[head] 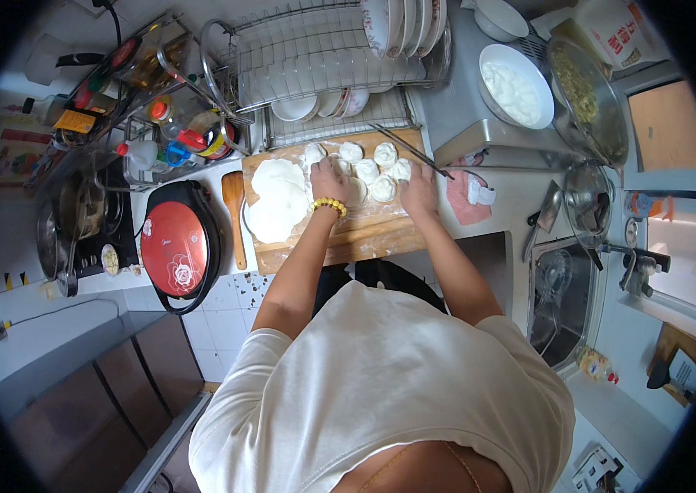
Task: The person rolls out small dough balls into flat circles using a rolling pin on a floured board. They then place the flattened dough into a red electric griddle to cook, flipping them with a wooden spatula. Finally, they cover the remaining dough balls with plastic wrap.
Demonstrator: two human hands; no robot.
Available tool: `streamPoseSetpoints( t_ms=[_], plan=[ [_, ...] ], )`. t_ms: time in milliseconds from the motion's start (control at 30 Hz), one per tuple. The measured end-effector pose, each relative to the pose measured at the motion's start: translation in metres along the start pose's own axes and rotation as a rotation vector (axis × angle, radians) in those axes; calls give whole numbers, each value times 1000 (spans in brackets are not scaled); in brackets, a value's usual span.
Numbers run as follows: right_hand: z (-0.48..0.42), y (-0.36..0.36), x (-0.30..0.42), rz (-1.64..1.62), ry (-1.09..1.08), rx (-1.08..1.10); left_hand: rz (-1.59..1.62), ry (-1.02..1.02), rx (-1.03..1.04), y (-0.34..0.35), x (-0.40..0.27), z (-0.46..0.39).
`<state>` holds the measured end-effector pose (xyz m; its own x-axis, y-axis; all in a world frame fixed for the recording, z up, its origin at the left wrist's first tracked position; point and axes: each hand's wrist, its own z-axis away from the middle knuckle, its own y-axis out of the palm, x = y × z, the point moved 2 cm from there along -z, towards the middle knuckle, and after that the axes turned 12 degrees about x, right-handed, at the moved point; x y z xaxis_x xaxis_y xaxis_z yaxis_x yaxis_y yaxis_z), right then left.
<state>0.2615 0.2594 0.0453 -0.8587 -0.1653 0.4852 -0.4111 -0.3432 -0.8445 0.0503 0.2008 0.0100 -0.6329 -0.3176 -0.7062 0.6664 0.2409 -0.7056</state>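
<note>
A floured wooden board (360, 237) lies on the counter before me. Flat rolled rounds of white dough (277, 200) overlap on its left part. Several stuffed, pleated dough buns (383, 188) sit in a cluster at the middle and right. My left hand (328, 185), with a yellow bead bracelet at the wrist, reaches among the buns at the left of the cluster; its fingertips are over dough, and its grip cannot be made out. My right hand (420, 194) rests at the cluster's right side, its fingers beside a bun (401, 169). A pair of dark chopsticks (412, 150) lies across the board's upper right corner.
A red electric griddle (175, 246) and a wooden spatula (234, 215) lie left of the board. Behind it stands a wire dish rack (323, 80). To the right are a pink cloth (466, 197), a white bowl (516, 86), a metal bowl of green filling (575, 83), a cleaver (548, 206) and a sink (560, 302).
</note>
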Motion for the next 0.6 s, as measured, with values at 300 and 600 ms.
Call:
streamPoseSetpoints(
  t_ms=[300,600],
  plan=[
    [54,22,-19,-27,-246,42,-275,-60,61,-31,29,-34],
    [68,17,-19,-88,-290,49,-37,87,-21,-11,38,-46]
  ],
)
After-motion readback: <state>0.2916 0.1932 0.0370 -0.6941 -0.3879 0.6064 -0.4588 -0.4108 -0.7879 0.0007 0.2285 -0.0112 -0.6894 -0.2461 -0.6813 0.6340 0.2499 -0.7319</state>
